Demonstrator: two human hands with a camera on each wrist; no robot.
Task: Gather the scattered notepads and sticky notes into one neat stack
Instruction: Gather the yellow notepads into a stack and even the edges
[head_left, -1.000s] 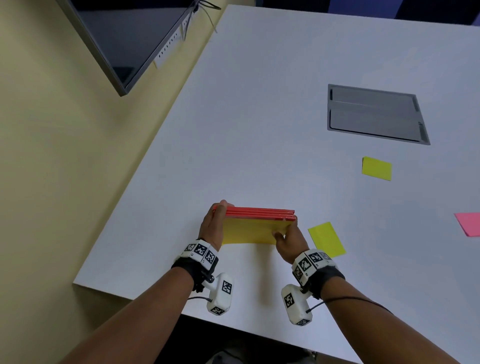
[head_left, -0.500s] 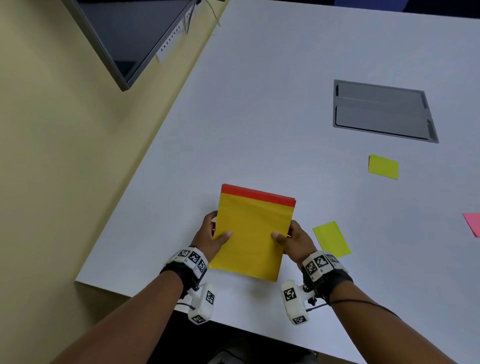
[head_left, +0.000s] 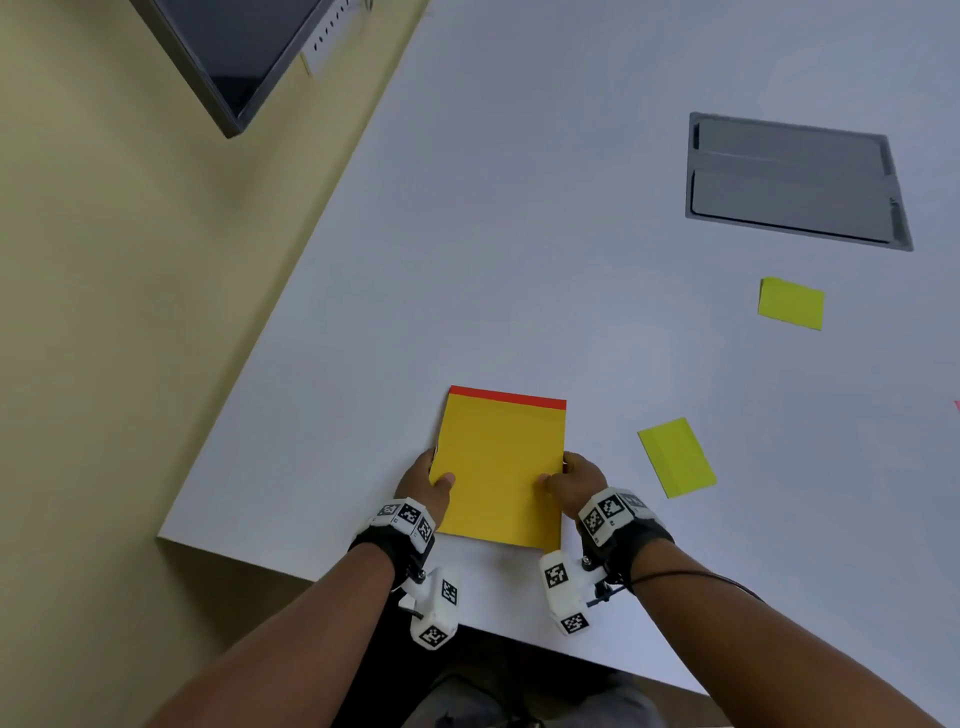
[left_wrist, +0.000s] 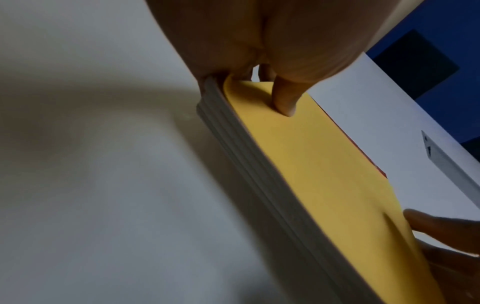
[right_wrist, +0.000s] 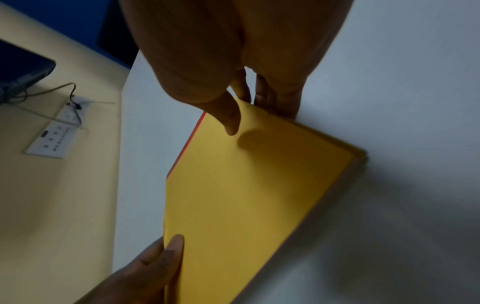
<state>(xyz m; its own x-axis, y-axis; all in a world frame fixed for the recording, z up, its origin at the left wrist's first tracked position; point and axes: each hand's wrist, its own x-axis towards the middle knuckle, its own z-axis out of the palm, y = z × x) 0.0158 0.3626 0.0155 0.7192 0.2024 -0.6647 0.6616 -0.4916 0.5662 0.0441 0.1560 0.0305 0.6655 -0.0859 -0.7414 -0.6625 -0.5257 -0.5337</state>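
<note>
A stack of yellow notepads (head_left: 501, 467) with a red top band sits near the table's front edge, its near end a little raised. My left hand (head_left: 428, 480) grips its left edge, thumb on the top cover (left_wrist: 311, 154) and fingers underneath. My right hand (head_left: 574, 480) grips the right edge the same way, thumb on the cover (right_wrist: 246, 195). A yellow-green sticky note (head_left: 676, 457) lies just right of the stack. Another sticky note (head_left: 790, 303) lies farther back on the right. A pink note (head_left: 957, 404) barely shows at the right border.
A grey cable hatch (head_left: 795, 182) is set into the white table (head_left: 519, 234) at the back right. A dark monitor (head_left: 239, 47) hangs over the beige floor at the upper left. The table's front edge (head_left: 234, 558) runs just under my wrists.
The notepad stack stood on its edge a second ago; both hands have tipped it down so the yellow cover faces up, close to the table near the front edge.
</note>
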